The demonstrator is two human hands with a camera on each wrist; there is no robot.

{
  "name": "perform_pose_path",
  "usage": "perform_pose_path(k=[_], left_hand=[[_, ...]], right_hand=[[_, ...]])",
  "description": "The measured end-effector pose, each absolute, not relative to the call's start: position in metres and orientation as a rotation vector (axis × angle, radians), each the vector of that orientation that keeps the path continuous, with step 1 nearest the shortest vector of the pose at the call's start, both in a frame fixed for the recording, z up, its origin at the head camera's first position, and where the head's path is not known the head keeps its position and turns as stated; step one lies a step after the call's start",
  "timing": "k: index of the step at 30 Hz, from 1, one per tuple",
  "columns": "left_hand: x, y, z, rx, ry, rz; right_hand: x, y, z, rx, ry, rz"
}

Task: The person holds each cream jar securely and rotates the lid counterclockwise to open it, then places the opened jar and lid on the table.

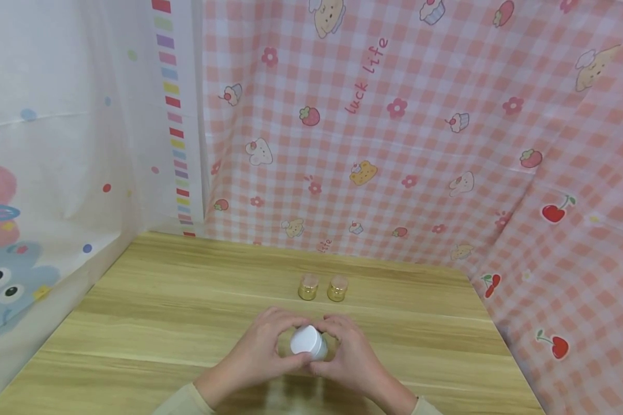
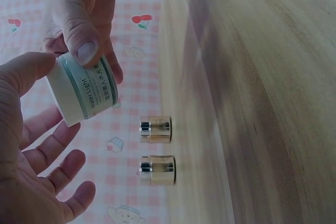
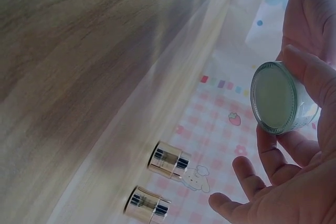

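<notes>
Between my two hands, raised off the wooden table, is a cream jar [image 2: 90, 88] with a white lid [image 1: 304, 340] and a pale green, glassy body printed "Water Light". It is tilted, its lid toward my left hand [image 1: 265, 349] and its round base [image 3: 274, 98] toward the right. The left thumb and fingers pinch the lid. My right hand [image 1: 349, 356] grips the body with thumb and fingers from the other side. Beyond the hands, two small gold jars, a left one [image 1: 308, 287] and a right one [image 1: 337, 288], stand side by side.
The wood-grain table [image 1: 187, 282] reaches back to a pink checked cloth [image 1: 374, 138] with cartoon prints. A white cloth [image 1: 98, 173] hangs along the left side, and more checked cloth drapes down the right.
</notes>
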State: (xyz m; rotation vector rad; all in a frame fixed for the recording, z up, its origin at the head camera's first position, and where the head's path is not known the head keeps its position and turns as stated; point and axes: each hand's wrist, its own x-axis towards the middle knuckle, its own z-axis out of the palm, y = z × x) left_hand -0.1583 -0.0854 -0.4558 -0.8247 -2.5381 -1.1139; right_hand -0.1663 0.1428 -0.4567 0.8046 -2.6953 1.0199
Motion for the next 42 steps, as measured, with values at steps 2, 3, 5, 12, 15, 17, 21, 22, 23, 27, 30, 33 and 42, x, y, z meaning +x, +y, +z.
perform_pose_path(k=[2, 3, 5, 12, 15, 17, 21, 22, 23, 27, 30, 33, 42], left_hand=[[-0.1581, -0.0849, -0.4559, -0.804, -2.553, -1.125], [-0.1578, -0.0846, -0.4559, -0.792, -2.560, -1.130], [-0.1575, -0.0843, -0.4560, -0.767, -2.576, -1.138], [-0.1573, -0.0858, -0.4559, -0.771, -2.596, -1.070], [-0.1575, -0.0869, -0.4554, -0.833, -2.583, -1.036], [-0.1577, -0.0874, -0.4548, -0.881, -2.574, -1.027], [-0.1579, -0.0875, -0.4543, -0.954, -2.573, -0.990], [-0.1578, -0.0875, -0.4544, -0.961, -2.576, -0.976], [-0.1578, -0.0875, -0.4545, -0.966, -2.577, -0.967], [-0.1575, -0.0878, -0.4549, -0.973, -2.571, -0.946], [-0.1576, -0.0879, -0.4554, -0.972, -2.559, -0.955], [-0.1580, -0.0877, -0.4560, -0.960, -2.556, -0.972], [-0.1582, -0.0871, -0.4580, -0.876, -2.560, -1.014]], right_hand=[[-0.1662, 0.1426, -0.4569, 0.813, -2.691, 1.017], [-0.1663, 0.1425, -0.4571, 0.815, -2.690, 1.015], [-0.1661, 0.1423, -0.4575, 0.814, -2.689, 1.014], [-0.1664, 0.1423, -0.4594, 0.806, -2.681, 1.004], [-0.1666, 0.1432, -0.4598, 0.805, -2.688, 1.014], [-0.1667, 0.1440, -0.4601, 0.807, -2.687, 1.018], [-0.1670, 0.1448, -0.4603, 0.812, -2.688, 1.017], [-0.1670, 0.1448, -0.4603, 0.815, -2.684, 1.013], [-0.1669, 0.1448, -0.4604, 0.817, -2.684, 1.012], [-0.1667, 0.1443, -0.4606, 0.823, -2.682, 1.004], [-0.1664, 0.1444, -0.4607, 0.824, -2.685, 1.004], [-0.1661, 0.1446, -0.4606, 0.819, -2.696, 1.006], [-0.1657, 0.1427, -0.4604, 0.808, -2.701, 1.022]])
